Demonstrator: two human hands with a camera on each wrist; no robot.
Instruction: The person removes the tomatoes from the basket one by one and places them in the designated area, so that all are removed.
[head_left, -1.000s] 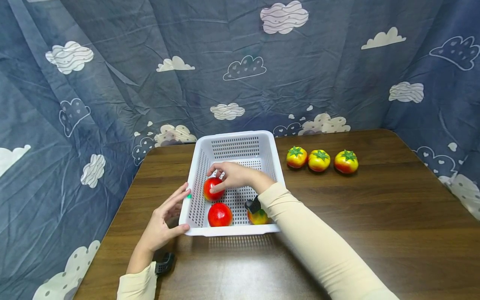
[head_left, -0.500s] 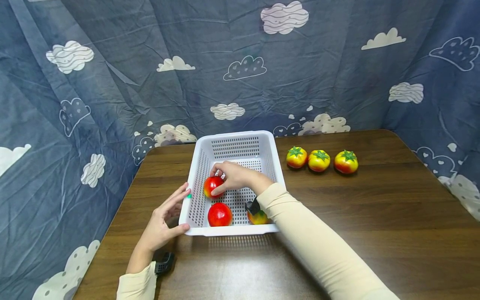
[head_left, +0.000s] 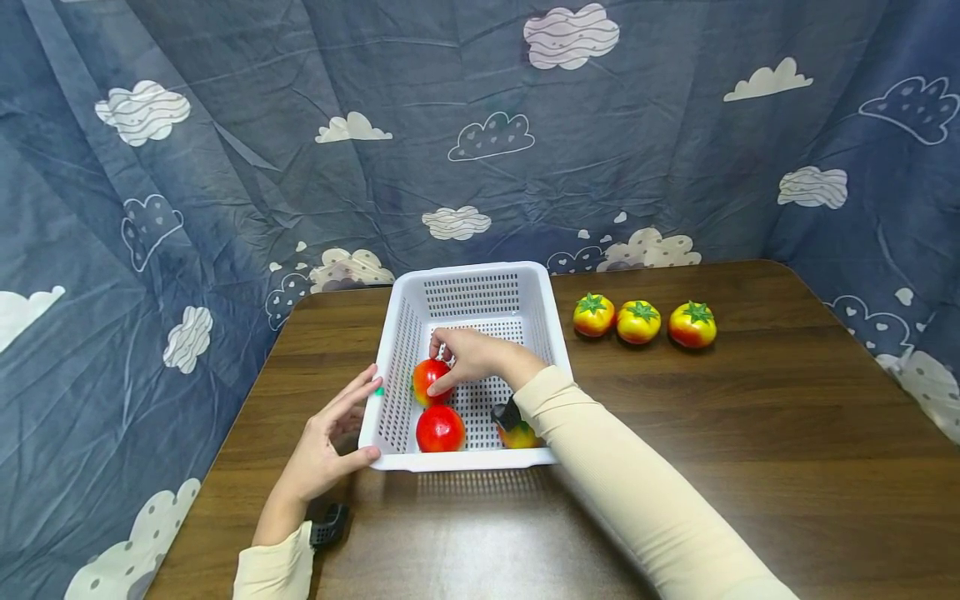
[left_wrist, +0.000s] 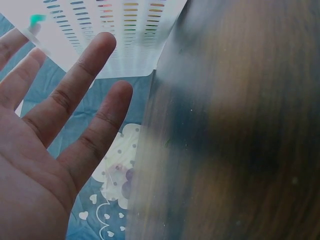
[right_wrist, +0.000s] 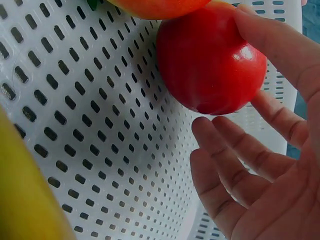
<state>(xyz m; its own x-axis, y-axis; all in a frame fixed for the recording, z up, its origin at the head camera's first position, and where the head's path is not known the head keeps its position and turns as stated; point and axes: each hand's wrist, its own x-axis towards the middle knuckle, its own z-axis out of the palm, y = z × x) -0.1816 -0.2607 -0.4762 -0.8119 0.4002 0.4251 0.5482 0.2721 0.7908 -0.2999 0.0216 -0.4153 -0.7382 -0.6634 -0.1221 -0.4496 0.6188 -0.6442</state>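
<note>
A white perforated plastic basket (head_left: 461, 461) holds 3 toy tomatoes. My right hand (head_left: 480, 357) reaches into it and pinches one red tomato (head_left: 423, 387) between thumb and index finger. In the right wrist view, the other fingers hang loosely beside this tomato (right_wrist: 207, 65). It sits right against a second red tomato (head_left: 440, 430) near the basket's front wall. A third, yellow-green tomato (head_left: 519, 436) is partly hidden beneath the right wrist. My left hand (head_left: 326, 454) rests at the basket's left side, thumb at the front corner, its fingers (left_wrist: 75, 85) spread and fairly straight.
On the brown wooden table (head_left: 750, 467), 3 yellow-red toy tomatoes with green leaf tops stand in a row right of the basket, the rightmost tomato (head_left: 692, 325) slightly apart. A blue cloud-patterned cloth (head_left: 420, 183) hangs behind and beside the table.
My right hand has taken hold of the red tomato and shifted it slightly right and nearer, up against the second one. The left hand and basket stay put.
</note>
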